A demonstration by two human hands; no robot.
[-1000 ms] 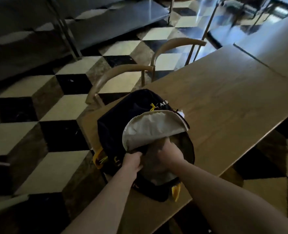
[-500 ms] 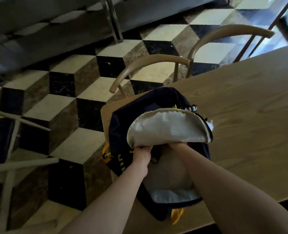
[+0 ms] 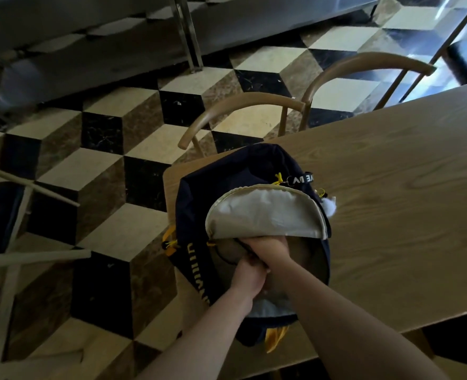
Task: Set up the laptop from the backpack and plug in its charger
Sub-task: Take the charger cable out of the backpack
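Reaching into the open main compartment of a navy backpack (image 3: 216,187) lying at the corner of a wooden table (image 3: 391,187), with its pale-lined flap (image 3: 265,212) folded back. Right hand (image 3: 268,249) tucked under the flap edge, fingers curled out of sight inside, grip contents not discernible. Left hand (image 3: 247,278) just beside and touching the right, fingers curled at the compartment's rim near a thin dark cord or zipper line (image 3: 227,259); whether pinching fabric or cord cannot be told. Laptop not visible, presumably inside the bag; charger likewise unseen, though the cord may belong to it. Judged as an early stage: bag placed and opened, nothing extracted onto the tabletop. Remaining: withdrawing the laptop, setting it on the table, opening it, retrieving the charger, connecting it. Two curved-back wooden chairs (image 3: 364,67) standing at the far edge, cube-patterned floor (image 3: 117,165) beyond.
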